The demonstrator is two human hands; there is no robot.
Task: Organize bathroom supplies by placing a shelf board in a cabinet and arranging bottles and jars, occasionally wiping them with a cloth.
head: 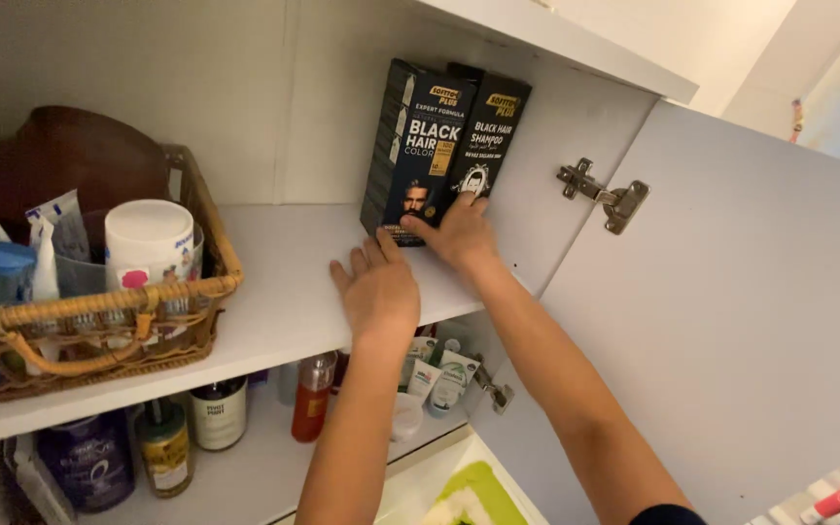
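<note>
Two tall dark boxes stand side by side at the right end of a white cabinet shelf (274,292). The left box (415,146) shows a bearded face; the right box (490,131) leans against the cabinet wall. My right hand (459,231) rests against the bottom of these boxes, thumb on the left one and fingers on the right one. My left hand (378,289) lies flat and open on the shelf just in front of the left box, fingers pointing at it.
A wicker basket (138,311) with a white jar, tubes and blue lids fills the shelf's left side. Bottles and jars (216,413) and tubes (439,379) stand on the shelf below. The cabinet door (751,321) hangs open at right on metal hinges.
</note>
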